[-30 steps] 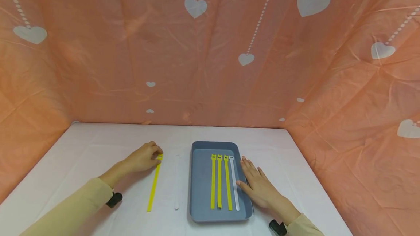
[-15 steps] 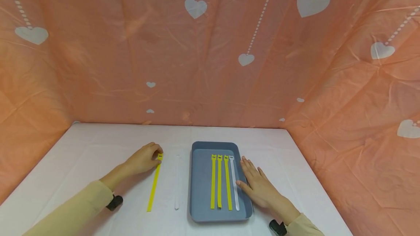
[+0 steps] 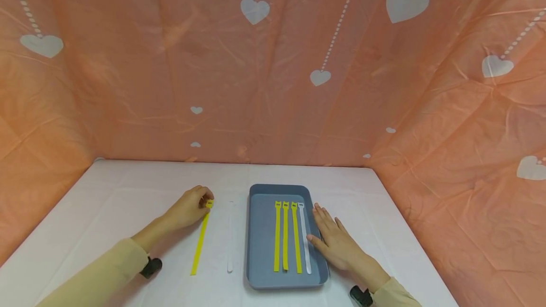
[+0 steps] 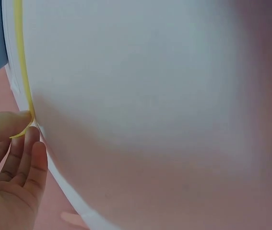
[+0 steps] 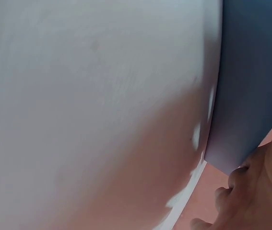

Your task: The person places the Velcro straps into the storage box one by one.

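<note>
My left hand (image 3: 189, 206) pinches the slotted head of a yellow cable tie strap (image 3: 199, 245) between thumb and fingers. In the left wrist view the head end of the yellow strap (image 4: 25, 72) bends at the fingertips, and its length runs on along the white table. Flat against the right side of a grey-blue tray (image 3: 260, 250) lies my right hand (image 3: 337, 245), fingers straight, thumb over the rim. Inside the tray are several straps side by side: yellow straps (image 3: 285, 236) and, at the right, a white strap (image 3: 304, 238).
Between the held strap and the tray, another white strap (image 3: 230, 238) lies on the white tablecloth (image 3: 170, 176). An orange curtain with pale hearts (image 3: 277, 122) stands behind the table and along both sides.
The left hand has shifted very slightly to the right, and the pinched head of the yellow strap has moved with it. The right hand and tray have stayed still.
</note>
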Demonstrator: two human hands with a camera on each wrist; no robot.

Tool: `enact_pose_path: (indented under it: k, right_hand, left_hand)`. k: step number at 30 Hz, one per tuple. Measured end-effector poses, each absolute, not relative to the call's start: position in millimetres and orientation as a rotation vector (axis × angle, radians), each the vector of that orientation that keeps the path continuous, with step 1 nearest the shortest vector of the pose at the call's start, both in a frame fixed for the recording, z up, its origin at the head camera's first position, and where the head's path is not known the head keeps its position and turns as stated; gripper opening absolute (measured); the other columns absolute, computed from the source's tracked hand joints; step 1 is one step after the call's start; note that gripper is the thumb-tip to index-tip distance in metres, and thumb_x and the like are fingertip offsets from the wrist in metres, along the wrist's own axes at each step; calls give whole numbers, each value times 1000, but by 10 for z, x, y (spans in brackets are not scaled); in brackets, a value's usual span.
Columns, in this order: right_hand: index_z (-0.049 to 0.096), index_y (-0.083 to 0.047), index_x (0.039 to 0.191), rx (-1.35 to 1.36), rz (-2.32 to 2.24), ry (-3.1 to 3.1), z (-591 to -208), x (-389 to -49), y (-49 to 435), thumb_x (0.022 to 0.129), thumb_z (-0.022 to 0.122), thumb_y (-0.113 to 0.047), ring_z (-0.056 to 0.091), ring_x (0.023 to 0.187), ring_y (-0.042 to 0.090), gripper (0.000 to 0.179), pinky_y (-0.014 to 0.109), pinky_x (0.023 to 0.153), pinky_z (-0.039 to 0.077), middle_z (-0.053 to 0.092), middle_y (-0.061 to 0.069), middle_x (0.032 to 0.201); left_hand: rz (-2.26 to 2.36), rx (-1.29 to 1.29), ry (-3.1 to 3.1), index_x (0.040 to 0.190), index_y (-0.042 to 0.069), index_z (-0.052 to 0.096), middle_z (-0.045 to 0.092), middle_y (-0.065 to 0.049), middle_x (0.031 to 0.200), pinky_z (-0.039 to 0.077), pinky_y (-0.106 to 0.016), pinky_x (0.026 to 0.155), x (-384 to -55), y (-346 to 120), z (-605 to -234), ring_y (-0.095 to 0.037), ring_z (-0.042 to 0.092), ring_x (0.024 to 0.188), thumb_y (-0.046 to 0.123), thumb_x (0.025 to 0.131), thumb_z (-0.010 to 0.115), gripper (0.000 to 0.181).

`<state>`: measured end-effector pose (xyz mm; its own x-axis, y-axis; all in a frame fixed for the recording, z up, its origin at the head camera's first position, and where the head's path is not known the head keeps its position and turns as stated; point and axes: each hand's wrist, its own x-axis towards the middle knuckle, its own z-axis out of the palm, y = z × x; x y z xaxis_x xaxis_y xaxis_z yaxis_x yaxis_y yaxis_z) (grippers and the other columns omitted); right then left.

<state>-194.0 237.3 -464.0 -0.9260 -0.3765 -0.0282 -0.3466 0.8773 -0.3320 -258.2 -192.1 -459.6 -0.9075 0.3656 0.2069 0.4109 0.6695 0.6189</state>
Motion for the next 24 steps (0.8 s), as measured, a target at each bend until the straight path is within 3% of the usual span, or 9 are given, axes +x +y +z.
enact_pose_path:
  k: [8, 24]
  right_hand:
    - [19, -3, 165, -565, -497, 2950, -4643, -1941, 2379, 107, 49, -50, 12, 159, 35, 80, 65, 124, 11, 10, 10, 174]
    - [20, -3, 165, -567, -496, 2957, -4670, -1950, 2384, 107, 48, -51, 12, 159, 35, 80, 66, 124, 11, 11, 11, 174]
  left_hand:
    - [-1133, -592, -2779, 105, -2, 68, 66, -10, 102, 56, -35, 77, -2580, -1917, -4642, -21, 63, 90, -12, 90, 67, 18]
    - [-1315, -482, -2662, 105, 0, 69, 71, -7, 98, 58, -33, 78, -2527, -1936, -4661, -21, 66, 90, -7, 93, 68, 14]
